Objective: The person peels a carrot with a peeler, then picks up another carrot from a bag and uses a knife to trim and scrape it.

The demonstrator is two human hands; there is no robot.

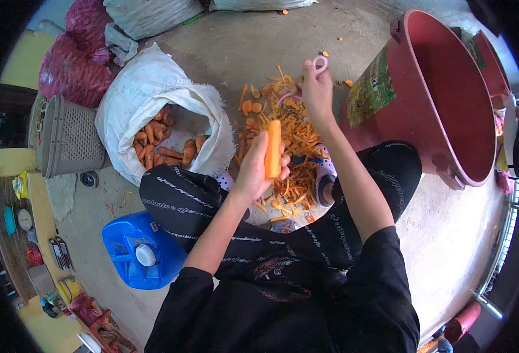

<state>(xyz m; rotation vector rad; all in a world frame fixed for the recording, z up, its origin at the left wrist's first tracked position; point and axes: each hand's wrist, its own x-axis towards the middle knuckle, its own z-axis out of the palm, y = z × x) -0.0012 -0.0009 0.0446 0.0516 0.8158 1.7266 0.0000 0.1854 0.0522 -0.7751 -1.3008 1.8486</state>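
Note:
My left hand [255, 167] is closed around a peeled orange carrot [273, 148], held upright over my lap. My right hand [318, 94] grips a pink peeler [320, 63]; its looped end sticks out above the fist and its curved head lies to the left, apart from the carrot. Below both hands, a heap of carrot peels [298, 182] with several cut carrot ends covers the floor between my feet. Unpeeled, soil-marked carrots [153, 132] lie inside an open white sack [136, 88] at my left.
A large red bin [415, 112] leans close on the right, with another red bin [488, 67] behind. A blue jerrycan [139, 250] stands by my left leg. Beyond the sack are a grey plastic basket [74, 135], red mesh sacks [74, 67] and more white sacks [150, 20].

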